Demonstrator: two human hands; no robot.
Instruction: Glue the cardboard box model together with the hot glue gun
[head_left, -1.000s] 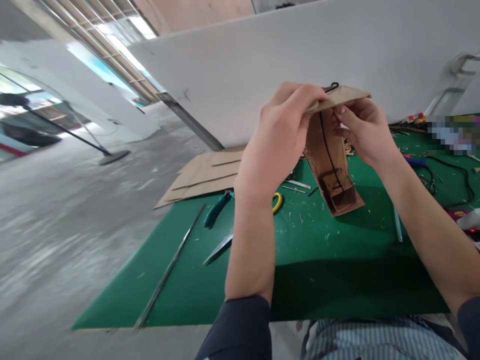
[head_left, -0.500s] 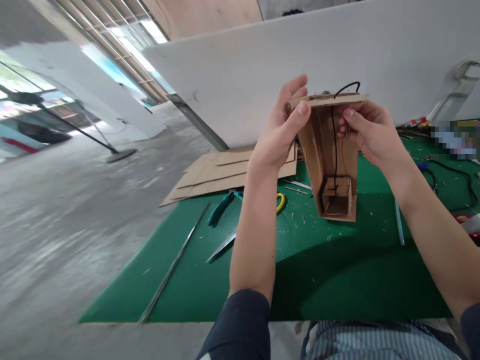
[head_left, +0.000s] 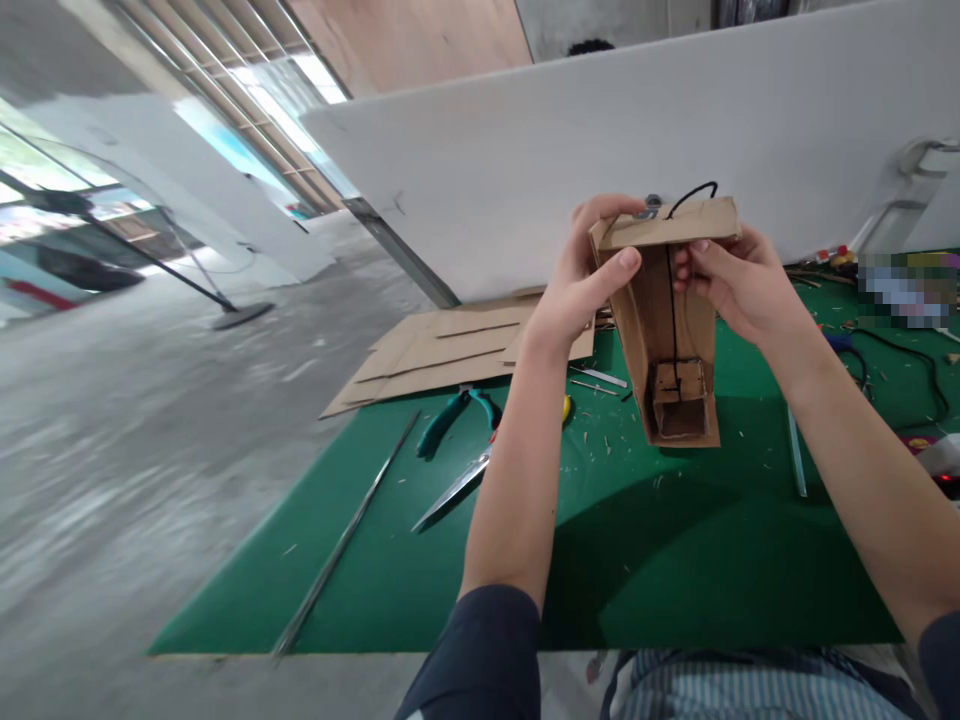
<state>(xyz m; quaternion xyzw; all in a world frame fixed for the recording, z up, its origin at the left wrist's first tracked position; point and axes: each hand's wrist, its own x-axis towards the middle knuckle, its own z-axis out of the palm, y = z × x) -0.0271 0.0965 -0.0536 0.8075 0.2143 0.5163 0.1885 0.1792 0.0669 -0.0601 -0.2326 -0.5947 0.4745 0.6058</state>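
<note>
Both hands hold up a tall, open-fronted cardboard housing (head_left: 636, 345) above the table. My left hand (head_left: 574, 295) grips its upper left side, thumb in front and fingers over the top. My right hand (head_left: 739, 285) is closed at the upper right, thumb and fingers bent just under the top flap (head_left: 667, 228); what lies between the fingertips is hard to make out. A black cord (head_left: 673, 310) loops over the top and hangs down inside to a small open cardboard box (head_left: 679, 380) at the bottom. A small grey round piece (head_left: 652, 202) sits on top.
On the green tabletop (head_left: 652, 560) lie teal-handled pliers (head_left: 442, 425), scissors (head_left: 454, 490), a bundle of thin rods (head_left: 349, 535) and cardboard sheets (head_left: 427, 350). A clear strip (head_left: 796, 455) and black cable (head_left: 934, 375) are at right. A white partition (head_left: 480, 190) stands behind.
The top of the cardboard housing has tipped towards me and dropped slightly, showing more of its upper face. Both hands moved down with it, keeping their hold.
</note>
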